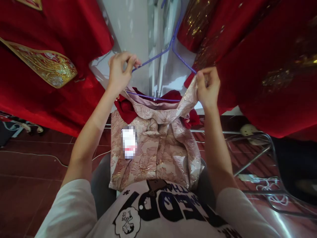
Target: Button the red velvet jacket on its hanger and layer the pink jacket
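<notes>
A purple wire hanger [158, 55] is held up in front of me, its hook toward the top of the view. My left hand [120, 71] pinches the hanger near its left end. With thumb and fingers, my right hand [208, 87] grips the upper edge of a pink-gold brocade dress [146, 165] at the hanger's right end. The hanger's lower bar crosses the dress's open top. Dark red fabric trims [126, 109] sit at both sides of that top. The rest of the dress lies over my lap, with a blurred white tag [129, 142] on it.
Red garments with gold decoration hang on the left [56, 109] and right [247, 82]. A metal-framed chair [274, 155] stands at the right, near white cables [278, 198]. A thin cable [54, 156] crosses the red tiled floor [27, 185]. A pale wall [131, 26] is ahead.
</notes>
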Demonstrator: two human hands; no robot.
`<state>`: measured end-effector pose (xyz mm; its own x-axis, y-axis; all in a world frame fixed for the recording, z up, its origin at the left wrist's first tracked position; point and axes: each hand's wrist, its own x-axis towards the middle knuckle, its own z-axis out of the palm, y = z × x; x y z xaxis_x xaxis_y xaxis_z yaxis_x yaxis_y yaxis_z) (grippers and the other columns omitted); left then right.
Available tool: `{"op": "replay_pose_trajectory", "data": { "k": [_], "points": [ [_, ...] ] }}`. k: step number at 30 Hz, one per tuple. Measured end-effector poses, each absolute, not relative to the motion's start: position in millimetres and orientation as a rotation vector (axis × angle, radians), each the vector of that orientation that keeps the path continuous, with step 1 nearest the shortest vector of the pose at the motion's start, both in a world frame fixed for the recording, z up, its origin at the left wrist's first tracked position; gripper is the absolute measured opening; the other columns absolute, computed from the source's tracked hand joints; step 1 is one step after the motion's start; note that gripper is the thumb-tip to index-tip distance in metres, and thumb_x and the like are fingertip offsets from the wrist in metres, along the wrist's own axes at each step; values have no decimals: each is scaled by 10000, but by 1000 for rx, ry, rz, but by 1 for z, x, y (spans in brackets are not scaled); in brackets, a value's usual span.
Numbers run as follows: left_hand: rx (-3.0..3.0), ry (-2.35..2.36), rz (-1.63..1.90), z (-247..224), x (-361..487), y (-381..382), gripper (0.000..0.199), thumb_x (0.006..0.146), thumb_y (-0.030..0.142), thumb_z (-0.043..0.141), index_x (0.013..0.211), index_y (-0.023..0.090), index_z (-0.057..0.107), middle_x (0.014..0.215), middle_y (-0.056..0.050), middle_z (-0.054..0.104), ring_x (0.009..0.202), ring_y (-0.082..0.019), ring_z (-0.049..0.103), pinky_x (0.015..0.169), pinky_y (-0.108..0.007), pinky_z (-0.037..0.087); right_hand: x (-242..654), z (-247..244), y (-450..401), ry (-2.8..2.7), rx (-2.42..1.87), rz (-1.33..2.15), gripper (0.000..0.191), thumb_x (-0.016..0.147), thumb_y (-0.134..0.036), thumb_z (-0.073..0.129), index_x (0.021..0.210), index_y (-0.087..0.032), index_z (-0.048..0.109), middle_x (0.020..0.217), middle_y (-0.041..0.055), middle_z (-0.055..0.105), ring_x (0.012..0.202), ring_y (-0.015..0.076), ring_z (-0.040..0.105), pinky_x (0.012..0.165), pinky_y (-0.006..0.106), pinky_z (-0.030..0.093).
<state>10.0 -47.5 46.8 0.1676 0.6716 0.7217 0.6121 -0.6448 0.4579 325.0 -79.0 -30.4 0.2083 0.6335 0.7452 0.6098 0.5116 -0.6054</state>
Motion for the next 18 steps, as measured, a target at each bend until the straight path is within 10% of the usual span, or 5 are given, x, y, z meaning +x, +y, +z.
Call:
{"op": "replay_pose_trajectory", "data": {
  "k": [6,10,18],
  "points": [
    [2364,1390,1244,43,-33,-33,422,1002,501,574,1168,121,650,1152,-82,733,1041,-164,682,997,-368,524,331,-29,-76,-1464,-1138,5,345,972,-581,457,899,-266,579,777,2,604,714,176,578,704,349,466],
    [2143,1425,1112,11,-82,-30,813,697,928,567,956,169,697,963,-84,754,893,-207,671,938,-502,552,334,-27,-77,-1474,-1159,34,345,974,-603,448,890,-292,570,801,14,646,720,193,561,727,376,460],
    [1947,1328,1425,-11,-87,-35,636,587,902,712,733,283,696,756,49,720,747,-144,595,852,-493,567,338,-20,-81,-1487,-1126,46,355,963,-616,484,895,-277,567,824,0,646,713,177,533,722,371,447]
  ]
}}
